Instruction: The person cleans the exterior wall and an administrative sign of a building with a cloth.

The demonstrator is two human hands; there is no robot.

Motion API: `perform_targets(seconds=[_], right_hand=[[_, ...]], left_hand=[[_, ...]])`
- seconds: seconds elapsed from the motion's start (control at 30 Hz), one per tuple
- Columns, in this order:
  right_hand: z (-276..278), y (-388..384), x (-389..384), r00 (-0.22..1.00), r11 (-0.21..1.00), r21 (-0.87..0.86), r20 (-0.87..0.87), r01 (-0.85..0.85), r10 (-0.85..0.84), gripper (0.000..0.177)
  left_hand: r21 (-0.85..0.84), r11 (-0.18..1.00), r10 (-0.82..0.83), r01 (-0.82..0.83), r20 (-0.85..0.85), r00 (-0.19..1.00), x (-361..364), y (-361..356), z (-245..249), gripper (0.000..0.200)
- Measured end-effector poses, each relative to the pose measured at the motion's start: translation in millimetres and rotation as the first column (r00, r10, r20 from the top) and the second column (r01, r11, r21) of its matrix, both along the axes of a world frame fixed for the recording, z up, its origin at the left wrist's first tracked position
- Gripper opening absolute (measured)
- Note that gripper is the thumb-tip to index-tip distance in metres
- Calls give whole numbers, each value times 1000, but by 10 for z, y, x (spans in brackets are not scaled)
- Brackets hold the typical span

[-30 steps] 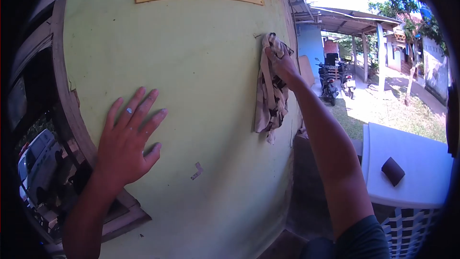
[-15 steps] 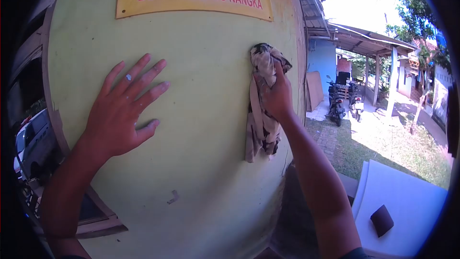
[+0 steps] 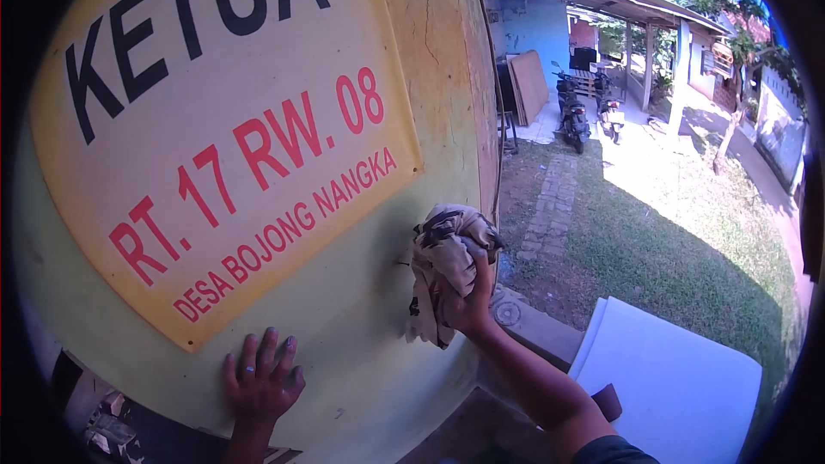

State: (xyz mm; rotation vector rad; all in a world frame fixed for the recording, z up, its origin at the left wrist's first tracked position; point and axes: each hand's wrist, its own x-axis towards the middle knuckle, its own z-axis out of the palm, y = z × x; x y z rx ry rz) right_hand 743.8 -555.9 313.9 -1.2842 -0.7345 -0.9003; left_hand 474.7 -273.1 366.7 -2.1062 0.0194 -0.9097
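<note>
A crumpled beige cloth with dark patches [image 3: 443,249] is bunched in my right hand [image 3: 473,296], against the right part of the pale green wall [image 3: 344,292]. Below the yellow-edged sign [image 3: 232,120], my left hand [image 3: 265,378] is at the wall with its fingers spread and nothing in it. A small pale mark shows on one of its fingers. The sign carries large black and red letters.
A white panel [image 3: 670,387] with a dark piece [image 3: 608,401] on it lies at the lower right. Beyond the wall's corner are grass, a stone path [image 3: 550,206], two parked motorbikes [image 3: 571,112], leaning boards [image 3: 528,86] and a roofed shelter.
The view has tilted and shifted, so more of the sign shows. Both hands appear lower in view, the left one also smaller. The cloth is still in my right hand, now more bunched up.
</note>
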Motion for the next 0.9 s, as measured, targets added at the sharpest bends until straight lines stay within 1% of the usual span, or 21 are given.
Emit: perform_targets(seconds=[0.07, 0.1, 0.13, 0.23, 0.27, 0.33, 0.37, 0.4, 0.47, 0.5, 0.53, 0.57, 0.6, 0.63, 0.67, 0.73, 0.77, 0.8, 0.83, 0.87, 0.9], right_hand=[[18, -184, 24, 985, 1000, -16, -172, 7, -10, 45], [98, -274, 12, 983, 994, -56, -155, 94, -101, 43], [173, -327, -8, 983, 993, -67, -149, 98, -108, 43], [407, -435, -133, 970, 994, -113, -240, 11, -38, 46], [424, -404, -120, 969, 993, -114, -246, 12, -40, 46], [402, -242, -143, 915, 991, -54, -393, -123, 92, 48], [449, -187, -190, 935, 990, -118, -354, -80, 33, 51], [489, -98, -176, 953, 975, -199, -300, -100, 36, 55], [556, 38, -261, 995, 881, -471, -56, 44, -80, 57], [547, 141, -307, 992, 868, -497, -103, 17, -78, 61], [368, 215, -276, 987, 870, -493, -142, -4, -75, 61], [59, 305, -151, 955, 930, -343, -294, -131, 26, 53], [-157, 362, -60, 901, 960, -168, -412, -224, 138, 45], [-238, 441, -53, 857, 964, 29, -451, -266, 250, 42], [-323, 456, -55, 851, 967, 38, -467, -252, 240, 42], [-344, 467, 22, 788, 957, 186, -543, -223, 289, 41], [-363, 460, 35, 801, 971, 143, -549, -191, 238, 42], [-334, 444, 46, 797, 972, 151, -556, -181, 235, 42], [-313, 419, 63, 770, 958, 203, -572, -201, 283, 46], [-285, 377, 72, 742, 942, 256, -583, -219, 331, 49], [-390, 344, 162, 675, 933, 315, -652, -175, 347, 61]], left_hand=[[11, 1000, -5, 5, -10, 1000, -11, 5, 32, 61], [17, 1000, -4, 4, -15, 1000, -13, -2, 33, 60], [22, 1000, 1, 0, -18, 1000, -10, -21, 34, 60], [6, 1000, 26, -26, 3, 1000, -7, -42, 38, 55], [4, 1000, 24, -24, -3, 1000, 7, -43, 55, 55], [4, 1000, -11, 11, -8, 1000, -6, -29, 25, 57], [3, 1000, -6, 6, -27, 1000, -36, -49, 13, 57], [-26, 1000, -16, 15, -25, 1000, -35, -70, 18, 57], [-42, 999, -23, 22, -40, 999, 1, -83, 87, 57], [-93, 995, -28, 22, -70, 997, 2, -132, 121, 57], [-140, 990, -37, 21, -111, 993, -42, -170, 183, 56], [-136, 990, -43, 22, -150, 988, -56, -222, 269, 56], [-215, 974, -117, 70, -212, 970, -24, -281, 368, 52], [-297, 948, -193, 111, -264, 945, -2, -307, 450, 48], [-296, 948, -205, 118, -283, 937, 4, -303, 518, 48], [-196, 940, -328, 281, -284, 901, 102, -299, 655, 44], [-190, 938, -337, 291, -290, 896, 178, -306, 727, 44], [-184, 946, -309, 267, -257, 916, 246, -345, 816, 40], [-181, 953, -280, 242, -228, 933, 279, -371, 878, 37], [-178, 952, -286, 248, -242, 927, 316, -381, 900, 37], [-125, 966, -250, 226, -232, 940, 386, -376, 892, 34]])
